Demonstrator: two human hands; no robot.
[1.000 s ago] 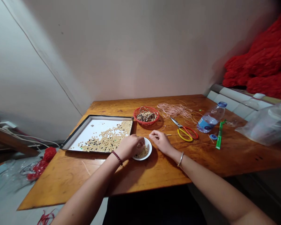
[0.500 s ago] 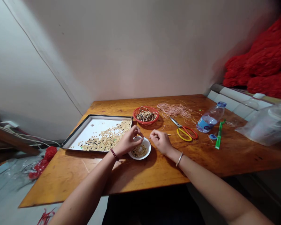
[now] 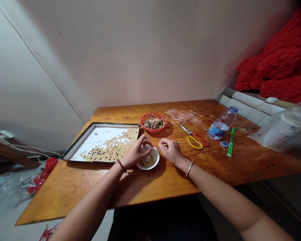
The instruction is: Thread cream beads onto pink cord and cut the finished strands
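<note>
Beaded string is clamped in right hand, 2 o'clock of white bowl; long axis is aligned roughly 9–3, exposed run pointed to 3. Left hand is held over bowl; fingertip closure can't be told.

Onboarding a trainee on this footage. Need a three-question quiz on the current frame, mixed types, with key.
1. Multiple choice. The left hand is partly over:
A) the red basket
B) the white bowl of beads
C) the water bottle

2. True or false: the right hand has a silver-coloured bangle at its wrist.

3. Fill in the blank: the scissors have one orange-red handle loop and one ______ handle loop.

Key:
1. B
2. True
3. yellow
</note>
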